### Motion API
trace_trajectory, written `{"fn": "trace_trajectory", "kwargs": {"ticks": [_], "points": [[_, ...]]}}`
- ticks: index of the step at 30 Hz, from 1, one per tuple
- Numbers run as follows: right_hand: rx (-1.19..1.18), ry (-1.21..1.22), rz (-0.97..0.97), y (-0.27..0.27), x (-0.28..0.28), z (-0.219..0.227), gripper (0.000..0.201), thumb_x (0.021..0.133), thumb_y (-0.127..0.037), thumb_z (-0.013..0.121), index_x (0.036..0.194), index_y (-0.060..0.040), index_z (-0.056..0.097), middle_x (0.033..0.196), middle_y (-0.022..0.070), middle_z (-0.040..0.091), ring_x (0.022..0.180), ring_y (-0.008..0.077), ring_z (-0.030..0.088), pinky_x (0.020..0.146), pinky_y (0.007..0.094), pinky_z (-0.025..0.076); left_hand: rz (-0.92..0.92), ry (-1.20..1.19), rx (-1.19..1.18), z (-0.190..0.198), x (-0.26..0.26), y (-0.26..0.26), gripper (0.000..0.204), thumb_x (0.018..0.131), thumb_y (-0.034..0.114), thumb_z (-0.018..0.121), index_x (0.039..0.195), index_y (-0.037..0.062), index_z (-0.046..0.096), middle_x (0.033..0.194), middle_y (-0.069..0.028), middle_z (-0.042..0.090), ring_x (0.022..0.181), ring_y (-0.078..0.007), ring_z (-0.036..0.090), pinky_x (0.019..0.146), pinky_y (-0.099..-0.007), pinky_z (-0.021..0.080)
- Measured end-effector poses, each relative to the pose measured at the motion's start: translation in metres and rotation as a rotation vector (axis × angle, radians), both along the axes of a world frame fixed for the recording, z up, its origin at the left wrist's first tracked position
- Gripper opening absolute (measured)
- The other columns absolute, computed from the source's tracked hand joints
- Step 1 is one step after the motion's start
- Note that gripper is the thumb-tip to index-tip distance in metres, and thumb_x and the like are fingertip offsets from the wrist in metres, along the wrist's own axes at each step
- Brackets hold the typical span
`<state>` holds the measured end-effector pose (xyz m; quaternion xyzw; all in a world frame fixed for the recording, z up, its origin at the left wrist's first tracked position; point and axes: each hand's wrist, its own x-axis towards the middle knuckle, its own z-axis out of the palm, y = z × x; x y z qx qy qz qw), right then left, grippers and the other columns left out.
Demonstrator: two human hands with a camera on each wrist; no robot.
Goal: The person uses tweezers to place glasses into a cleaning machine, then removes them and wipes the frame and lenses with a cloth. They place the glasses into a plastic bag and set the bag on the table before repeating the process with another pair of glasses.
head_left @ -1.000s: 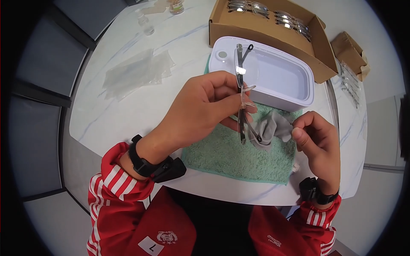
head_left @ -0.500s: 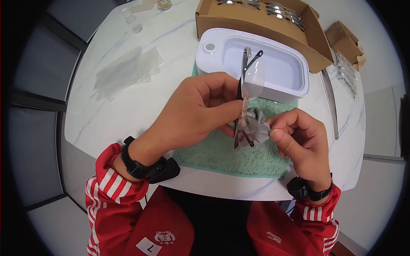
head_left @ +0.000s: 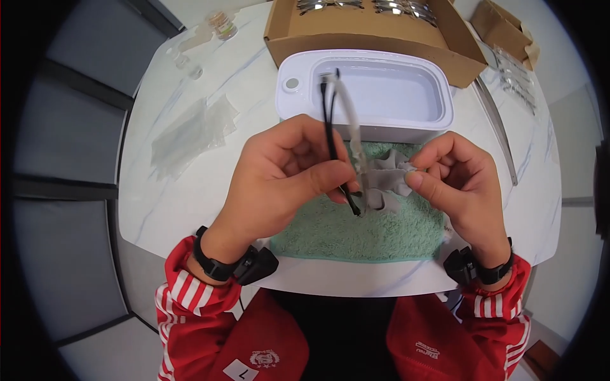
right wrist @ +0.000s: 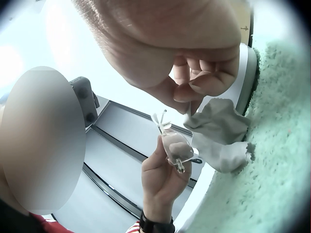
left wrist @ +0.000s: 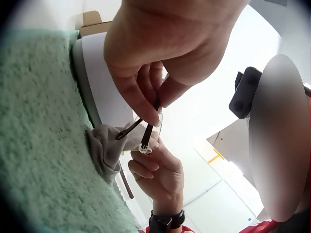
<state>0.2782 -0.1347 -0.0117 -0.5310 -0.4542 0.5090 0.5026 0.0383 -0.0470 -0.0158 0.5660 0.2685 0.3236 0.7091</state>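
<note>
My left hand (head_left: 279, 178) pinches a pair of glasses (head_left: 330, 130) between thumb and fingers, near the middle of the frame. They stand on end with dark temples and look blurred in the head view; clear lenses show in the right wrist view, with a nose pad and hinge (right wrist: 180, 166). Thumb and index finger of my right hand (head_left: 460, 184) grip the edge of a crumpled grey cloth (head_left: 394, 178). The cloth hangs just right of the glasses, its lower folds reaching the green towel (left wrist: 43, 121) in the left wrist view.
Behind the towel stands a white tub (head_left: 406, 134) with a round button. Further back, a cardboard box (head_left: 375, 41) holds several glasses. Clear plastic bags (head_left: 190, 136), a small bottle (head_left: 187, 65) and a jar (head_left: 221, 25) lie left; bagged glasses (head_left: 516, 82) are at right.
The glasses have turned from lens-facing to nearly edge-on. The right hand brought the cloth left against the lower lens, then drew it slightly right. The head view has shifted.
</note>
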Motion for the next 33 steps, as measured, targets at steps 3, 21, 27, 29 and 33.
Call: {"fn": "trace_trajectory", "kwargs": {"ticks": [3,21,27,29,33], "points": [[0.037,0.025,0.059,-0.004,0.001,-0.001,0.012,0.086,0.004,0.073,0.096,-0.001,0.069,0.075,-0.0058,0.061,0.058,-0.0018,0.044,0.053,0.018,0.033,0.021,-0.002,0.043,-0.001,-0.002,-0.001,0.022,0.092,0.011,0.074,0.104,0.0009,0.058,0.087,-0.0123,0.07,0.082,-0.023,0.073,0.068,-0.0306,0.059],[0.297,-0.348,0.066,0.001,-0.007,-0.004,0.027,0.068,-0.009,0.091,0.082,-0.0071,0.068,0.08,-0.0021,0.059,0.064,0.0101,0.047,0.057,0.0254,0.037,-0.021,0.06,-0.059,-0.005,0.016,-0.013,0.025,0.091,0.003,0.073,0.11,-0.0026,0.059,0.095,-0.0107,0.069,0.079,-0.0156,0.071,0.068,-0.0288,0.061],[0.226,-0.385,0.068,0.0,-0.009,-0.003,0.041,0.06,-0.022,0.097,0.077,-0.0081,0.062,0.079,-0.0031,0.055,0.068,0.0104,0.046,0.06,0.0261,0.038,-0.068,0.001,-0.063,-0.003,0.016,-0.011,0.013,0.093,-0.005,0.068,0.1,-0.0026,0.056,0.094,-0.0106,0.07,0.085,-0.0158,0.072,0.074,-0.0282,0.061],[0.17,-0.397,0.038,-0.002,-0.006,0.0,0.043,0.06,-0.024,0.098,0.077,-0.0083,0.062,0.079,-0.0033,0.055,0.068,0.0103,0.045,0.061,0.026,0.038,-0.086,-0.005,-0.045,-0.005,0.017,-0.015,0.014,0.093,-0.005,0.068,0.1,-0.0027,0.056,0.094,-0.0106,0.07,0.085,-0.016,0.072,0.075,-0.0284,0.061],[0.017,-0.363,0.07,0.0,-0.007,0.006,0.045,0.059,-0.026,0.098,0.079,-0.0085,0.062,0.079,-0.0037,0.055,0.069,0.0096,0.044,0.062,0.0255,0.037,-0.087,-0.022,-0.05,-0.004,0.012,-0.013,0.015,0.092,-0.007,0.068,0.102,-0.0034,0.057,0.096,-0.0109,0.068,0.086,-0.0172,0.071,0.076,-0.0289,0.061]]}}
